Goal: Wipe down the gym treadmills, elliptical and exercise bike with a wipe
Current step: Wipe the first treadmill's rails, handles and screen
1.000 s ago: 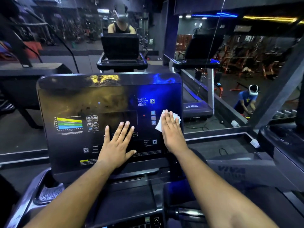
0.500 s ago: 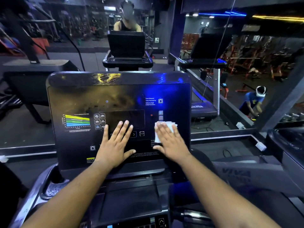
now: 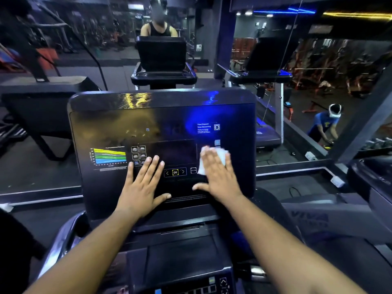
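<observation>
Both bare forearms reach up from the lower corners of the frame toward its centre. The left hand (image 3: pixel 142 187) lies flat, palm down, fingers straight and slightly spread, thumb out to the right. The right hand (image 3: pixel 218 174), right of centre and a little higher, is also flat with fingers extended together, thumb pointing left; its outline is blurred.

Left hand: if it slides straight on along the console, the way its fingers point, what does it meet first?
The left hand points up and slightly right. It would probably first cross the dark display window on the console, passing just right of the small icon buttons.
</observation>
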{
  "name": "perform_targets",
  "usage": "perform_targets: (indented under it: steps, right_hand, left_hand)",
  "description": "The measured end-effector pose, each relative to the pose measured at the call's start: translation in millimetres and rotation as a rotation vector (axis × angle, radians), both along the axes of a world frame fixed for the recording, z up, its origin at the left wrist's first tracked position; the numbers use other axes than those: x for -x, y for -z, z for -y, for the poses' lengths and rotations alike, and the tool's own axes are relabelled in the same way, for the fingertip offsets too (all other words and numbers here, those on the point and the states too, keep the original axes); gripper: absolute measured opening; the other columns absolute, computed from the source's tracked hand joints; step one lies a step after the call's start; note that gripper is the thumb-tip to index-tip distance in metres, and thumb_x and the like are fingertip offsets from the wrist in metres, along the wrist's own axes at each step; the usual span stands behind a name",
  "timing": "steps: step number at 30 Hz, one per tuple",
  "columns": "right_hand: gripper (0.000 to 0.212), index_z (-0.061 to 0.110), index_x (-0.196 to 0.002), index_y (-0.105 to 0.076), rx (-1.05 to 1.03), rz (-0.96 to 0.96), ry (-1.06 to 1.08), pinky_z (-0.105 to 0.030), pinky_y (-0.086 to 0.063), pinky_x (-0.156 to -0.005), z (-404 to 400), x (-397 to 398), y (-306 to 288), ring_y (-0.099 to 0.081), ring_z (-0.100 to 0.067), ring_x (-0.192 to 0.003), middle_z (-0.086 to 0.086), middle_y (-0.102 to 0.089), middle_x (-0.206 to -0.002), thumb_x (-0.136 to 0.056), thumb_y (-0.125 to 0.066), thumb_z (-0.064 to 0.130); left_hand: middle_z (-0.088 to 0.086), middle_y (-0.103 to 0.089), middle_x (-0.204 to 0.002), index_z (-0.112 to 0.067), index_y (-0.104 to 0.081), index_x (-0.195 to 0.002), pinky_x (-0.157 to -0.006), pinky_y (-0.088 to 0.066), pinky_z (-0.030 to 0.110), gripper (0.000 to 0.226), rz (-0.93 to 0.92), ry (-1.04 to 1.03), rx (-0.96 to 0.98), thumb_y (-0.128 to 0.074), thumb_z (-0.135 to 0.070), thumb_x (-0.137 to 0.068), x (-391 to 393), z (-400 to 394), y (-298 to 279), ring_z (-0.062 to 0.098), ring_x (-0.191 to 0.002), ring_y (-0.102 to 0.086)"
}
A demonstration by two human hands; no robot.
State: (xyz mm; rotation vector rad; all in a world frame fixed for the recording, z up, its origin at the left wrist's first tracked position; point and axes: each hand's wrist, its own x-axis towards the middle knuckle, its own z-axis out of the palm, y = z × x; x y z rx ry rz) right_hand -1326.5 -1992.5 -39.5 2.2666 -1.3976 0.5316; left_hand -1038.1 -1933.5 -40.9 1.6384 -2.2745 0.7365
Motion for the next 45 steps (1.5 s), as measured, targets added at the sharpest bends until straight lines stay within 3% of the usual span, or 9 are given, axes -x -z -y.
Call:
perform_targets:
  steps: [6,11,18,23,31,35,38,42,45]
  right_hand:
    - [0.131,0.001,-0.160,0.004,-0.142,0.173,0.183,-0.058,0.015,-0.120,7,-54,-44,0.018,-0.029,-0.154,-0.013,0.015,-0.167,-0.072,-0.026,0.093]
    - [0.132,0.006,-0.161,-0.004,-0.024,-0.103,-0.042,-0.060,-0.016,-0.121,-20,-76,7,0.001,-0.024,-0.157,-0.009,0.005,-0.170,-0.071,-0.043,0.093]
    - [0.132,0.002,-0.159,0.008,-0.153,0.114,0.094,-0.058,0.018,-0.119,8,-127,-71,0.015,-0.029,-0.155,-0.011,0.018,-0.167,-0.069,-0.020,0.095]
    - [0.134,0.006,-0.161,-0.010,-0.071,-0.208,-0.143,-0.061,-0.017,-0.120,-23,-159,-14,-0.004,-0.024,-0.157,-0.008,0.005,-0.170,-0.066,-0.039,0.097]
    - [0.132,0.002,-0.160,0.004,-0.082,0.000,0.051,-0.058,0.015,-0.121,2,-209,-85,0.013,-0.029,-0.156,-0.012,0.016,-0.167,-0.070,-0.030,0.093]
    - [0.133,0.002,-0.161,-0.004,-0.065,-0.287,-0.179,-0.065,-0.011,-0.120,-22,-249,-47,0.003,-0.029,-0.157,-0.015,0.005,-0.168,-0.070,-0.032,0.096]
    - [0.134,0.006,-0.161,-0.010,0.040,-0.409,-0.259,-0.061,-0.012,-0.122,-27,-239,-26,-0.009,-0.026,-0.156,-0.010,-0.005,-0.169,-0.068,-0.037,0.098]
    - [0.125,0.006,-0.161,-0.014,0.086,-0.251,-0.244,-0.060,-0.012,-0.123,-5,-267,-78,-0.011,-0.025,-0.156,-0.009,-0.005,-0.168,-0.073,-0.030,0.094]
    - [0.125,0.004,-0.161,-0.002,-0.020,-0.128,-0.122,-0.059,0.001,-0.124,0,-308,-109,0.005,-0.027,-0.157,-0.009,0.015,-0.166,-0.074,-0.019,0.093]
  left_hand:
    - [0.008,-0.009,-0.171,-0.011,-0.020,-0.162,-0.123,-0.009,0.065,0.101,-0.011,-0.017,-0.007,-0.032,-0.078,-0.088,-28,-6,0,0.025,-0.158,-0.011]
    - [0.008,-0.008,-0.171,-0.012,-0.019,-0.162,-0.122,-0.010,0.067,0.102,-0.033,-0.045,-0.002,-0.032,-0.079,-0.087,-61,-12,-1,0.026,-0.158,-0.011]
    - [0.010,-0.013,-0.170,-0.012,-0.023,-0.161,-0.119,-0.012,0.072,0.101,-0.023,-0.069,0.003,-0.033,-0.079,-0.087,-104,-21,-3,0.027,-0.157,-0.016]
    - [0.009,-0.010,-0.171,-0.011,-0.021,-0.162,-0.120,-0.008,0.070,0.103,-0.056,-0.102,0.021,-0.034,-0.079,-0.086,-128,-27,0,0.026,-0.157,-0.014]
    - [0.008,-0.012,-0.171,-0.012,-0.020,-0.162,-0.120,-0.002,0.071,0.103,-0.076,-0.174,0.020,-0.035,-0.078,-0.085,-164,-45,3,0.025,-0.158,-0.010]
    - [0.008,-0.009,-0.171,-0.011,-0.022,-0.162,-0.119,-0.005,0.072,0.101,-0.093,-0.180,0.030,-0.036,-0.076,-0.086,-180,-56,12,0.024,-0.158,-0.009]
    - [0.008,-0.008,-0.171,-0.010,-0.023,-0.161,-0.119,-0.008,0.072,0.097,-0.100,-0.185,0.035,-0.036,-0.073,-0.088,-189,-66,22,0.024,-0.158,-0.010]
    - [0.008,-0.005,-0.172,-0.014,-0.026,-0.161,-0.119,-0.008,0.072,0.091,-0.091,-0.206,-0.017,-0.034,-0.070,-0.091,-195,-78,31,0.025,-0.158,-0.008]
    - [0.008,-0.001,-0.172,-0.013,-0.022,-0.162,-0.119,-0.006,0.072,0.096,-0.088,-0.207,-0.018,-0.052,-0.069,-0.090,-194,-80,29,0.024,-0.158,-0.004]
